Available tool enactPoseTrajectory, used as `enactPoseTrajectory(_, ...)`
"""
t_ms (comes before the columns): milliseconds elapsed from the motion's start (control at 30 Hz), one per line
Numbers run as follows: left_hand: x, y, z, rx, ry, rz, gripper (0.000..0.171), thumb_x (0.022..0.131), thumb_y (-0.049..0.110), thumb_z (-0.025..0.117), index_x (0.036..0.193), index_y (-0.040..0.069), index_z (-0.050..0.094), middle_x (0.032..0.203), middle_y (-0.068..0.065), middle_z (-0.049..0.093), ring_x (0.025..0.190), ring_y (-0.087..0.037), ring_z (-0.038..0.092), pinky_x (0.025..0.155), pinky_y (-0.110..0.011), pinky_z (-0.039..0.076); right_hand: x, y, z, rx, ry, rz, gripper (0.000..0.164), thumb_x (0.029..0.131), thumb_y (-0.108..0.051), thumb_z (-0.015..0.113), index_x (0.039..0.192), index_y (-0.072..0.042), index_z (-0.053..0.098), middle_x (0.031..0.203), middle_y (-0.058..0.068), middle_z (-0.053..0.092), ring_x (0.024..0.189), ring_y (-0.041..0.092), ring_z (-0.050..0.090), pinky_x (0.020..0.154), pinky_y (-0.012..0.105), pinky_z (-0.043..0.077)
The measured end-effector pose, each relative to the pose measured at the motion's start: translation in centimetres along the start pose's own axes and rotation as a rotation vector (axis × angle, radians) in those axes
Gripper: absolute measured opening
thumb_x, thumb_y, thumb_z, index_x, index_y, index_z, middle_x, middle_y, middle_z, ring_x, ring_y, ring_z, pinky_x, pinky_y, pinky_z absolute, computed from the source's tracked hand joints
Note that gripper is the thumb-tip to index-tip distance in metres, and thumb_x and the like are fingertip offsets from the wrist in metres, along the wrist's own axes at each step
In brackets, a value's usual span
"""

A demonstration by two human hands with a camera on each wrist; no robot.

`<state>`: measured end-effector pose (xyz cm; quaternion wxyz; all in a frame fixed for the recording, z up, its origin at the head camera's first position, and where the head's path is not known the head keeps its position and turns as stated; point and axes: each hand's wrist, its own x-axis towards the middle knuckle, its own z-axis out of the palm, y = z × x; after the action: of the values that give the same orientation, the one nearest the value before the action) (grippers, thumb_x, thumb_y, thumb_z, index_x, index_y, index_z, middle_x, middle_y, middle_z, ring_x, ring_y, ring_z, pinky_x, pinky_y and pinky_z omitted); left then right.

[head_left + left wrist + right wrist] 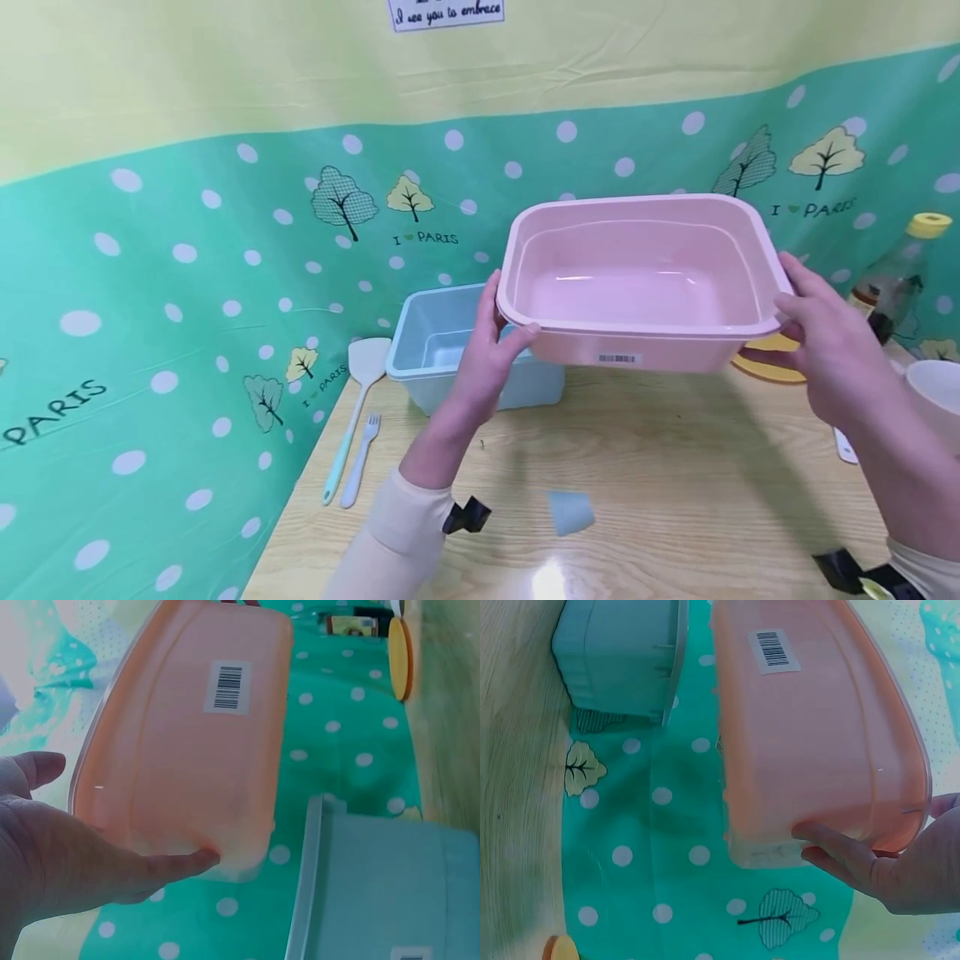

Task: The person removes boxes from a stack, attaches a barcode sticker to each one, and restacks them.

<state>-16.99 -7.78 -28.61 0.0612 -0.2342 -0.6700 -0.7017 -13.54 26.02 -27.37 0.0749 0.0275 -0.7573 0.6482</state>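
A pink plastic basin is held up in the air, tilted so that its inside faces the head camera. My left hand grips its left end, the thumb over the rim and the fingers along the outer wall. At the other end my right hand grips it likewise, fingers against the side in the right wrist view. The wrist views show the basin's outer wall with a barcode label. Behind and left of it, a light blue basin stands on the table, partly covered by my left hand.
A white-headed spatula and a pale fork lie at the table's left edge. A small blue piece lies near the front. To the right are a yellow disc, a yellow-capped bottle and a white cup. A green dotted cloth hangs behind.
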Motion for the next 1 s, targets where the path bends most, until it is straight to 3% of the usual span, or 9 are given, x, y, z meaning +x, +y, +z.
enactPoseTrajectory(167, 0.2, 0.1, -1.1, -0.006, 0.005, -0.015, 0.088, 0.091, 0.018, 0.064, 0.162, 0.017, 0.013, 0.161, -0.013, 0.028, 0.143, -0.037, 0.028, 0.113, -0.055, 0.032, 0.8, -0.2, 0.7, 0.062, -0.043, 0.0, 0.063, 0.109, -0.035, 0.043, 0.163, -0.03, 0.01, 0.165, 0.006, 0.018, 0.107, 0.009, 0.058, 0.069, 0.027, 0.059)
enactPoseTrajectory(333, 0.3, 0.1, -2.0, -0.016, 0.019, -0.026, 0.087, 0.092, 0.02, 0.063, 0.162, 0.019, 0.013, 0.159, -0.008, 0.032, 0.141, -0.033, 0.032, 0.112, -0.053, 0.034, 1.6, -0.4, 1.8, 0.047, -0.068, -0.026, 0.062, 0.109, -0.03, 0.04, 0.164, -0.026, 0.011, 0.153, 0.016, 0.029, 0.103, 0.01, 0.061, 0.071, 0.028, 0.06)
enactPoseTrajectory(433, 0.3, 0.1, -2.6, -0.009, 0.022, -0.025, 0.084, 0.092, 0.021, 0.062, 0.161, 0.019, 0.014, 0.157, -0.005, 0.036, 0.138, -0.029, 0.038, 0.11, -0.052, 0.037, 2.1, -0.5, 2.5, 0.008, -0.081, -0.031, 0.061, 0.11, -0.032, 0.038, 0.164, -0.027, 0.01, 0.156, 0.015, 0.029, 0.109, 0.013, 0.058, 0.074, 0.029, 0.06)
enactPoseTrajectory(567, 0.5, 0.2, -3.4, -0.014, 0.037, -0.027, 0.082, 0.093, 0.021, 0.061, 0.161, 0.02, 0.016, 0.154, -0.005, 0.039, 0.133, -0.027, 0.045, 0.106, -0.053, 0.042, 2.6, -0.9, 3.4, -0.021, -0.104, -0.017, 0.06, 0.11, -0.035, 0.033, 0.163, -0.029, 0.005, 0.168, 0.008, 0.014, 0.127, 0.026, 0.05, 0.079, 0.032, 0.059)
enactPoseTrajectory(733, 0.7, 0.2, -4.6, 0.001, 0.081, -0.052, 0.082, 0.093, 0.019, 0.06, 0.161, 0.019, 0.015, 0.155, -0.006, 0.038, 0.133, -0.027, 0.045, 0.106, -0.057, 0.041, 3.2, -1.3, 4.8, -0.016, -0.129, -0.02, 0.062, 0.11, -0.034, 0.031, 0.164, -0.027, 0.002, 0.169, 0.005, 0.01, 0.141, 0.041, 0.037, 0.087, 0.043, 0.057)
enactPoseTrajectory(867, 0.7, 0.3, -5.7, 0.007, 0.11, -0.061, 0.081, 0.093, 0.016, 0.059, 0.161, 0.018, 0.015, 0.157, -0.008, 0.036, 0.134, -0.028, 0.044, 0.106, -0.059, 0.039, 3.9, -1.5, 6.0, -0.001, -0.146, -0.031, 0.063, 0.109, -0.032, 0.033, 0.164, -0.023, 0.003, 0.169, 0.004, 0.01, 0.142, 0.041, 0.036, 0.091, 0.05, 0.054)
enactPoseTrajectory(1000, 0.6, 0.4, -6.7, 0.018, 0.13, -0.054, 0.079, 0.094, 0.017, 0.059, 0.161, 0.018, 0.017, 0.154, -0.007, 0.039, 0.134, -0.029, 0.044, 0.105, -0.062, 0.039, 4.5, -1.6, 7.1, 0.046, -0.164, -0.039, 0.063, 0.108, -0.03, 0.034, 0.164, -0.02, 0.005, 0.169, 0.006, 0.011, 0.141, 0.039, 0.038, 0.09, 0.047, 0.055)
